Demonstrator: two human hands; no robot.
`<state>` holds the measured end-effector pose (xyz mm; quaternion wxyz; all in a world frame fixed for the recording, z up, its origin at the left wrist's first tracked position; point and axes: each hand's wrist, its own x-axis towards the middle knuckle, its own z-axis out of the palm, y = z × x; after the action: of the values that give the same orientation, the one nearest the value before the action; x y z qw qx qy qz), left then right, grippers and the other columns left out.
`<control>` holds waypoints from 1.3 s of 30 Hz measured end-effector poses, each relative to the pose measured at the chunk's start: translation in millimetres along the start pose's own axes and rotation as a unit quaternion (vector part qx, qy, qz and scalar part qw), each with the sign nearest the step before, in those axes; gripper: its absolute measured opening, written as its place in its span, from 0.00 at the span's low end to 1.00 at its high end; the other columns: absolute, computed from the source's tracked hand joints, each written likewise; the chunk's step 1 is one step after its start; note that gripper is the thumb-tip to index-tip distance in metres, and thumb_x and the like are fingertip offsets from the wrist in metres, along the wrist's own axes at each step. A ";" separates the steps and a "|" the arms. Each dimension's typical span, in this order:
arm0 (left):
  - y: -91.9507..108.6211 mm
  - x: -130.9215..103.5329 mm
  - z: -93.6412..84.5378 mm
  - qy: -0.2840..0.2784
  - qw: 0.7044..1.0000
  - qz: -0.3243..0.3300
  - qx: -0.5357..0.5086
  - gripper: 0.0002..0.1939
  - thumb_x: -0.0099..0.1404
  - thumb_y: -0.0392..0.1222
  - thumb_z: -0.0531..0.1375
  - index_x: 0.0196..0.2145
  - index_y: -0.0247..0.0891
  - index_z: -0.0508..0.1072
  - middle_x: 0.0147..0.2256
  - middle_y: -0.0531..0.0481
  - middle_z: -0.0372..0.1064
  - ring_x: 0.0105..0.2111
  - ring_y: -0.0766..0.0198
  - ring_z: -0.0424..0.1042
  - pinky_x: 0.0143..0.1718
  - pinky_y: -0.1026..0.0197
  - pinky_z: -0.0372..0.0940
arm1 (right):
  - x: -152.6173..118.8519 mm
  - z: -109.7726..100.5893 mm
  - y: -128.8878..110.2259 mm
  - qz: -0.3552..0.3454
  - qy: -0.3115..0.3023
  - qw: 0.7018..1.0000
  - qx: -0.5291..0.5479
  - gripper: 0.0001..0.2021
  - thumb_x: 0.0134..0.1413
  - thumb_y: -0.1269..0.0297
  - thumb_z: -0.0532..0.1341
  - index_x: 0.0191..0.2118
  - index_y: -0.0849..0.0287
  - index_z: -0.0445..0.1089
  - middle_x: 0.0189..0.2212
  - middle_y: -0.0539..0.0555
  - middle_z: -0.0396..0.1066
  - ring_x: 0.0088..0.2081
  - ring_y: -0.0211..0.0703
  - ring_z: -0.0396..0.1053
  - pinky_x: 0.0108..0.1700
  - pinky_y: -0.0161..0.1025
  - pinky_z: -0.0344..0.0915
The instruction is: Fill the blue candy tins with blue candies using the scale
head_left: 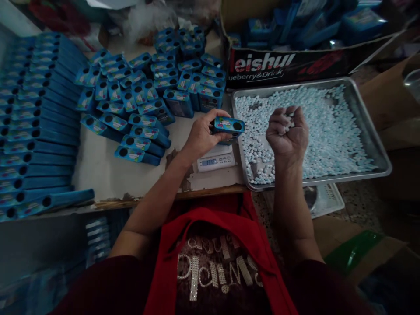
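Observation:
My left hand [202, 134] is closed around a small blue candy box [229, 125], whose printed top has a dark round hole. It is held above a small white digital scale [215, 162] with a lit display. Over the metal tray [367, 176], my right hand [287, 133] is turned palm up with curled fingers, and several small white candies [290, 124] sit in it. A wide layer of loose white and pale blue candies [328, 131] covers most of the tray's bottom.
Several blue boxes [141, 94] crowd the table left of the scale. Stacked rows of similar boxes [49, 131] line the far left. Behind the tray stands a black printed carton [256, 65] with blue packs inside. A white plastic basket [330, 199] sits below the tray.

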<state>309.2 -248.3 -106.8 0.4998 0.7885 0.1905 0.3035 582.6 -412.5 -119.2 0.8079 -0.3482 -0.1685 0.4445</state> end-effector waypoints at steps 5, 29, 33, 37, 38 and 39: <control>33.1 16.9 46.3 -0.012 0.997 0.052 0.062 0.28 0.62 0.32 0.84 0.57 0.45 0.85 0.53 0.48 0.87 0.53 0.48 0.86 0.57 0.52 0.78 | -11.3 43.0 -17.6 -0.095 0.025 0.979 -0.181 0.28 0.66 0.25 0.75 0.39 0.44 0.73 0.37 0.54 0.75 0.36 0.52 0.70 0.28 0.45 0.63; 38.5 27.4 121.4 -0.020 0.999 0.011 0.039 0.26 0.60 0.25 0.81 0.51 0.43 0.83 0.53 0.48 0.87 0.56 0.48 0.85 0.60 0.51 0.76 | -33.1 40.2 -27.3 -0.176 0.098 0.934 -0.296 0.32 0.74 0.22 0.67 0.33 0.45 0.68 0.28 0.53 0.57 0.36 0.56 0.67 0.39 0.54 0.75; 33.5 28.0 125.0 -0.006 1.000 0.008 0.021 0.26 0.60 0.24 0.80 0.51 0.42 0.82 0.53 0.47 0.86 0.56 0.49 0.85 0.60 0.51 0.77 | -36.6 35.1 -36.9 -0.171 0.100 0.952 -0.235 0.34 0.75 0.27 0.69 0.30 0.48 0.61 0.28 0.50 0.58 0.31 0.48 0.62 0.34 0.46 0.71; 28.9 17.4 104.4 0.052 0.997 0.005 -0.049 0.26 0.60 0.28 0.80 0.52 0.43 0.80 0.50 0.49 0.86 0.51 0.53 0.86 0.52 0.56 0.80 | -39.1 18.9 -54.3 -0.081 0.146 0.973 -0.160 0.31 0.75 0.39 0.77 0.33 0.51 0.63 0.26 0.43 0.55 0.23 0.37 0.49 0.25 0.35 0.58; 28.4 12.3 92.4 0.069 0.996 0.004 -0.065 0.25 0.61 0.31 0.81 0.53 0.43 0.81 0.49 0.50 0.86 0.49 0.54 0.86 0.50 0.58 0.80 | -40.2 13.4 -56.7 -0.049 0.158 0.972 -0.165 0.29 0.74 0.41 0.79 0.34 0.51 0.65 0.25 0.42 0.54 0.22 0.35 0.48 0.24 0.33 0.56; 28.2 6.2 78.0 0.084 0.994 0.001 -0.072 0.25 0.62 0.35 0.82 0.53 0.44 0.81 0.49 0.50 0.85 0.47 0.55 0.86 0.48 0.59 0.81 | -41.6 7.8 -57.5 -0.019 0.165 0.969 -0.183 0.26 0.71 0.43 0.81 0.36 0.51 0.68 0.24 0.41 0.54 0.21 0.34 0.47 0.23 0.32 0.54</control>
<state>365.9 -309.1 -104.2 0.5373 0.7223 0.2087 0.3821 589.8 -464.8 -71.2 0.7558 -0.5549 -0.1179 0.3269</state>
